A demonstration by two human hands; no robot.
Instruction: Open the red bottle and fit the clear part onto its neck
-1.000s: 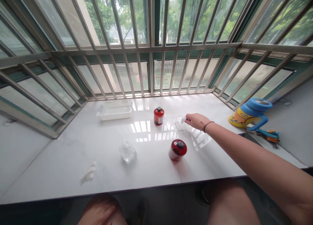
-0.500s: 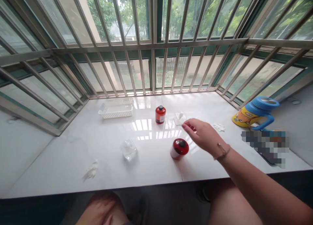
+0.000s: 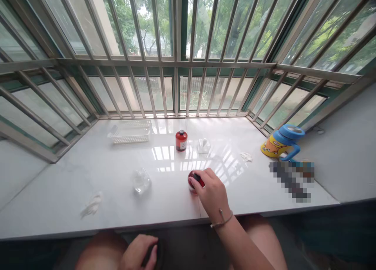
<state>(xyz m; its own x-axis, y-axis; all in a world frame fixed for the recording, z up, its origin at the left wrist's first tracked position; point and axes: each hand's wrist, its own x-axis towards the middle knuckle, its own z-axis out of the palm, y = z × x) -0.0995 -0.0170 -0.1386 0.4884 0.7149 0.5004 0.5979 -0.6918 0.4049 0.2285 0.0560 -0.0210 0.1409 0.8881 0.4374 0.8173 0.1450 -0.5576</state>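
My right hand [image 3: 213, 189] is closed over the top of a red bottle [image 3: 191, 188] near the counter's front edge, thumb and fingers around its black cap. The hand hides much of this bottle, which rests on the counter. Further back, a second red bottle [image 3: 181, 141] with a dark cap and white label stands upright. Below the counter edge, my left hand [image 3: 139, 251] is by my lap, its thumb and fingers curled but apart, with nothing visibly held.
A white plastic basket [image 3: 131, 133] sits at back left. Clear crumpled plastic [image 3: 141, 180], a clear-white packet [image 3: 203, 145] and white crumpled scraps [image 3: 92, 205] lie on the white counter [image 3: 117, 211]. A blue-and-yellow mug [image 3: 280, 142] stands right, beside blurred-out items. Metal bars [image 3: 176, 91] enclose the back.
My right hand has come from beside the packet down onto the nearer red bottle and closed on its top. My left hand has risen further into view. The whole view has shifted.
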